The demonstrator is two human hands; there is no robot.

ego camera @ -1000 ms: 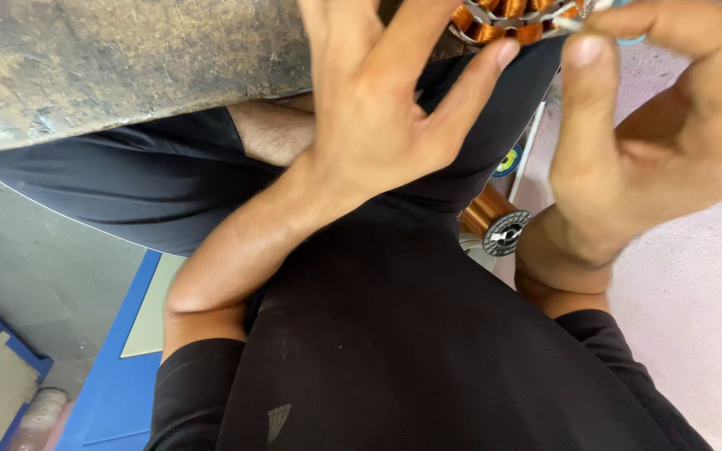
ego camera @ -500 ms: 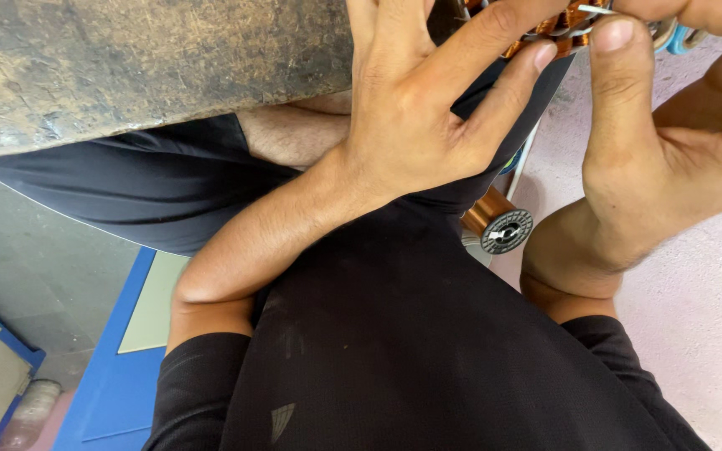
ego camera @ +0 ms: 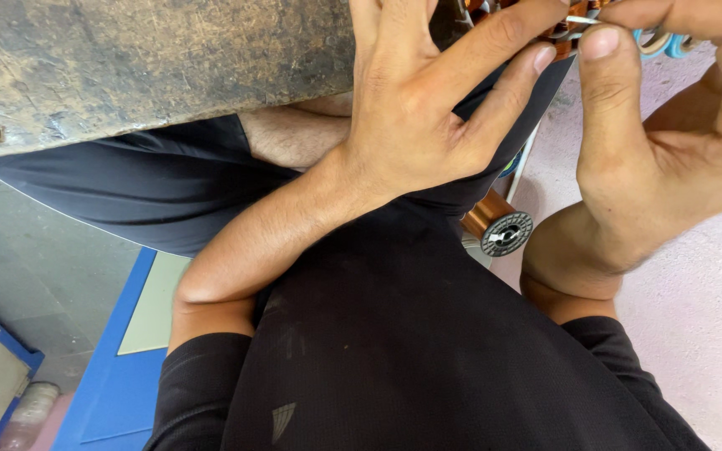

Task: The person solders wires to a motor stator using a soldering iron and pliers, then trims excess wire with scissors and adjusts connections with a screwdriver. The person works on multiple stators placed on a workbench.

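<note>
Both hands have risen toward the frame's top edge since a second ago. Beside the worn wooden bench [ego camera: 152, 67], my left hand [ego camera: 428, 108] spreads its fingers over the copper-wound part [ego camera: 563, 25], mostly cropped. My right hand [ego camera: 670, 142] pinches a thin wire [ego camera: 582, 19] there. Open floor [ego camera: 712, 334] lies below.

We find no screens or signs in view. The only label-like item is a round grey-and-black end label [ego camera: 507, 235] on the copper wire spool [ego camera: 488, 215], low between the forearms; its print is too small to tell.
</note>
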